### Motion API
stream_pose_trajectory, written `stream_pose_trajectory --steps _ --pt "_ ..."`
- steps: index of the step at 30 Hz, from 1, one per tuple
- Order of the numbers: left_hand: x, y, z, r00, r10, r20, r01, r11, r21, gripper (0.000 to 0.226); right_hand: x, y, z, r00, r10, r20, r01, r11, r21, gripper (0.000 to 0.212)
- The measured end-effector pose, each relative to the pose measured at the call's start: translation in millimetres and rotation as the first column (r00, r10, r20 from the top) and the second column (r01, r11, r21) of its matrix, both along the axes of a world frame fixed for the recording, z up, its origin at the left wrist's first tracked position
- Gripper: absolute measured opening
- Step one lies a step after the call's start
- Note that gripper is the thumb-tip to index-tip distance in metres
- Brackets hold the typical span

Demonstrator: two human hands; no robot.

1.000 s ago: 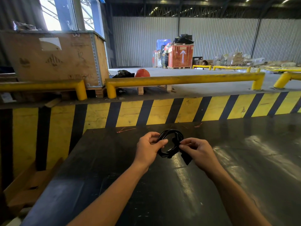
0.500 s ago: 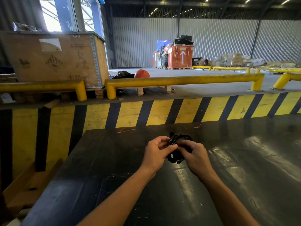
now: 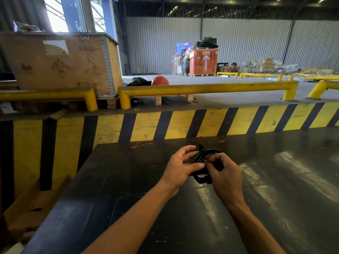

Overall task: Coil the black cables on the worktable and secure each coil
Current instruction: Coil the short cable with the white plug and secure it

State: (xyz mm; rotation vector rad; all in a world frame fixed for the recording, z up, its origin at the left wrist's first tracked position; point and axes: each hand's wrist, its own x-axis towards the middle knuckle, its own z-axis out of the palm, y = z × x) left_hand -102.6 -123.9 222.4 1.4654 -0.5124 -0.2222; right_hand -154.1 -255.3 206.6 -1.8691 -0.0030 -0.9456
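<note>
The coiled black cable [image 3: 205,162] sits between both hands, held just above the black tabletop [image 3: 128,180] near its far middle. The coil stands roughly on edge, its loops bunched together, with a short black end sticking up at its top. The left hand [image 3: 180,167] has its thumb laid across the coil's near side, while its fingers are spread loosely and curl apart from the far side, so its grip is a light press rather than a full clasp. The right hand [image 3: 224,173] is closed on the coil, thumb and forefinger pinched at the loops beside the left thumb; what they pinch is too small to tell. Thin orange threads [image 3: 142,144] lie on the tabletop beyond the hands. Past the tabletop's far edge stands a yellow-and-black striped barrier [image 3: 183,125], topped by yellow guard rails [image 3: 201,88].
</note>
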Motion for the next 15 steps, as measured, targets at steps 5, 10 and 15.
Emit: stream_pose_trajectory --steps 5,10,15 --pt "3.6 3.1 -0.2 0.994 -0.077 -0.073 0.079 0.997 0.021 0.061 -0.9 -0.8 -1.0 1.0 -0.004 0.026 0.005 0.999 -0.054 0.017" --pt "4.9 3.4 -1.5 0.991 -0.073 -0.114 0.074 0.997 0.007 0.058 0.9 -0.5 -6.6 1.0 -0.015 0.021 0.017 0.996 -0.083 0.018" --pt "4.7 1.7 -1.5 0.995 -0.036 -0.095 0.034 0.999 -0.023 0.05 1.3 1.3 -9.5 1.0 0.018 -0.001 -0.018 0.996 -0.083 0.019"
